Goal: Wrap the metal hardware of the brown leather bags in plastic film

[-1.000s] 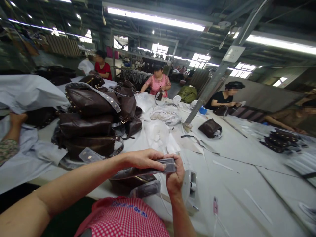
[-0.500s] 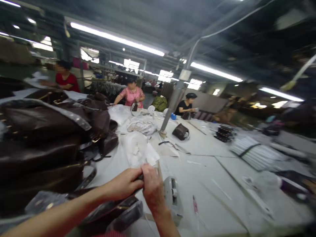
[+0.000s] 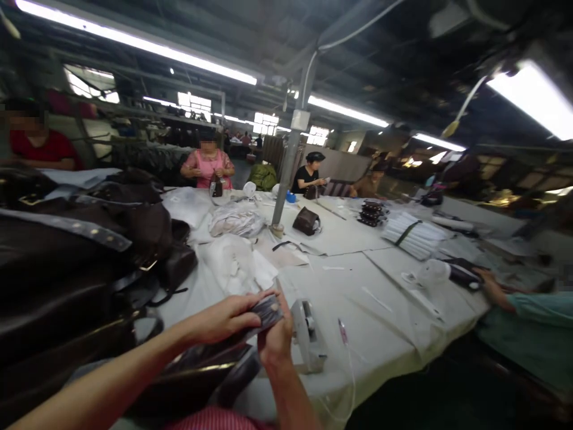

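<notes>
Under tube lights (image 3: 134,41), a pale-covered table (image 3: 338,283) spreads through a wide room, five people (image 3: 208,170) around it. Left to right come piled dark brown bags (image 3: 80,275), too overlapped to count, then the left hand (image 3: 233,316) and the right hand (image 3: 278,337), fingers of both gripping one strap (image 3: 268,312) between them over the table's near side, one post (image 3: 289,161), one lone bag (image 3: 305,221), and one tape dispenser (image 3: 313,346). The strap's end looks dark, flat, glossy and plastic-covered.

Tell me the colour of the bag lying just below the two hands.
Dark brown: the bag looks nearly black in shadow, seen best in the head view.
</notes>
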A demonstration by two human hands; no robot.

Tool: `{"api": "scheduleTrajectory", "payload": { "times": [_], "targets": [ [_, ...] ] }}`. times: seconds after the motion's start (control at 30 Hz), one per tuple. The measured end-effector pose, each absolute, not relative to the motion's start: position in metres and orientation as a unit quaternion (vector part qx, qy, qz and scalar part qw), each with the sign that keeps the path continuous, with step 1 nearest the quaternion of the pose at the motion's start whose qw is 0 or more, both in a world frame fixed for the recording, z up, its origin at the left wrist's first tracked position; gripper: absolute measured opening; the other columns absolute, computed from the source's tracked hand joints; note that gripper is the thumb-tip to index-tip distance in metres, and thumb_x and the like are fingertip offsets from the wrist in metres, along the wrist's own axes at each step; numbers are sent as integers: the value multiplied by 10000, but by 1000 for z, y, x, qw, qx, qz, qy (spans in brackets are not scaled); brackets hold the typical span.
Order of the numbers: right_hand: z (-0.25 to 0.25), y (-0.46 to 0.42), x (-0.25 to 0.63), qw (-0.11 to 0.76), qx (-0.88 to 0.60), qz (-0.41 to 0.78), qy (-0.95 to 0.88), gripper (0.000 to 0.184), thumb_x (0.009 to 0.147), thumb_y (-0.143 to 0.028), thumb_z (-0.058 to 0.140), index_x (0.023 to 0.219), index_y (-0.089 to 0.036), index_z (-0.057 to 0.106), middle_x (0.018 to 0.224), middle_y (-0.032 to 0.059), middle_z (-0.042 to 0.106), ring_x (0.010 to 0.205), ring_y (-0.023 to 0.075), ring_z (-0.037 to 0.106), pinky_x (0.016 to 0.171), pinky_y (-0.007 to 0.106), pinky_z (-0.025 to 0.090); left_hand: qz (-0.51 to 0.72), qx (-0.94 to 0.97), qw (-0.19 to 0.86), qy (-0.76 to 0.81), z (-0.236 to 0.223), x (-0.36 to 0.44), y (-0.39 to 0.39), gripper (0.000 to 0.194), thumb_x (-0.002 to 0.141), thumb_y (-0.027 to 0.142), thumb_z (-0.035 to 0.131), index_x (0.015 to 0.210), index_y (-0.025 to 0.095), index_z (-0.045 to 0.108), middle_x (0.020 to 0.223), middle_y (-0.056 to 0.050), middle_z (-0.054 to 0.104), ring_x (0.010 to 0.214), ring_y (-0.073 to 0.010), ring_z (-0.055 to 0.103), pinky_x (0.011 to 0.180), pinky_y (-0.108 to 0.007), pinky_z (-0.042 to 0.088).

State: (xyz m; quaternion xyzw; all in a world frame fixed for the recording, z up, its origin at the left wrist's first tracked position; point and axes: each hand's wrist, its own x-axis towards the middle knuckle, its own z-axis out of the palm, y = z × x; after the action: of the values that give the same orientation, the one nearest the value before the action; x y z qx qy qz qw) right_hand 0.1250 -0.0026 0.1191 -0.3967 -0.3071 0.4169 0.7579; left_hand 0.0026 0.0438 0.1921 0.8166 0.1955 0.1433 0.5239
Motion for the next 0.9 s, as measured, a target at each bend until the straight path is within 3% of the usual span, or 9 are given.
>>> {"api": "scheduleTrajectory", "payload": {
  "times": [0.07, 0.2, 0.3, 0.37, 0.47, 0.6, 0.73, 0.83, 0.9],
  "targets": [
    [118, -2, 129, 732, -417, 399, -361, 160, 769, -248, 452, 906, -217, 528, 775, 11, 647, 734, 188, 644, 699, 341, 532, 154, 831, 492, 206, 186, 1, 46, 281, 887, 391, 483, 1016, 173, 604, 988, -22, 613, 891, -173, 520, 864, -284, 411],
    [118, 0, 151, 593, -484, 127, -631, 309, 757, -139, 509, 1041, -218, 604, 1031, 77, 667, 1022, 237, 607, 926, 431, 474, 155, 823, 479, 263, 178, 1, 46, 243, 886, 376, 483, 895, 154, 580, 856, -18, 600, 799, -161, 508, 769, -261, 429],
    [118, 2, 161, 505, -471, -2, -723, 293, 815, -129, 459, 1047, -214, 615, 971, 94, 660, 965, 241, 604, 874, 428, 493, 180, 809, 506, 240, 177, 2, 49, 220, 864, 355, 525, 943, 157, 575, 943, -29, 612, 884, -176, 511, 843, -278, 417],
    [118, 3, 159, 511, -483, -22, -711, 232, 826, -159, 477, 1012, -206, 606, 899, 84, 640, 871, 232, 600, 781, 394, 510, 169, 793, 544, 214, 177, -2, 55, 231, 845, 365, 554, 933, 152, 567, 904, -18, 587, 851, -164, 498, 810, -267, 419],
    [119, 2, 147, 561, -511, 39, -650, 175, 783, -184, 525, 943, -206, 593, 842, 44, 615, 784, 205, 583, 710, 348, 494, 126, 768, 598, 190, 177, -13, 64, 267, 815, 406, 594, 888, 153, 551, 795, 14, 512, 752, -130, 452, 699, -226, 400],
    [121, 3, 126, 656, -503, 238, -510, 235, 680, -153, 525, 905, -209, 565, 783, -9, 616, 707, 166, 581, 654, 291, 471, 109, 735, 649, 161, 175, -30, 70, 314, 792, 414, 626, 969, 168, 543, 831, 16, 501, 759, -122, 448, 691, -209, 385],
    [113, 11, 107, 700, -447, 428, -356, 137, 712, -229, 515, 848, -213, 518, 690, -38, 575, 594, 140, 558, 566, 261, 456, 134, 758, 619, 157, 171, -36, 68, 173, 856, 333, 540, 919, 172, 547, 818, 15, 511, 752, -118, 456, 692, -206, 385],
    [104, 15, 105, 677, -470, 437, -360, 99, 781, -287, 474, 836, -218, 519, 684, -28, 574, 607, 156, 573, 584, 292, 483, 176, 793, 555, 178, 166, -36, 63, 94, 861, 250, 510, 870, 165, 550, 837, 13, 535, 778, -120, 468, 744, -213, 390],
    [100, 16, 113, 644, -511, 338, -459, 185, 761, -237, 506, 939, -219, 554, 814, 8, 627, 737, 184, 613, 678, 334, 509, 186, 799, 531, 213, 162, -35, 60, 108, 869, 247, 489, 844, 159, 547, 812, 13, 544, 752, -120, 471, 732, -219, 396]
  ]
}}
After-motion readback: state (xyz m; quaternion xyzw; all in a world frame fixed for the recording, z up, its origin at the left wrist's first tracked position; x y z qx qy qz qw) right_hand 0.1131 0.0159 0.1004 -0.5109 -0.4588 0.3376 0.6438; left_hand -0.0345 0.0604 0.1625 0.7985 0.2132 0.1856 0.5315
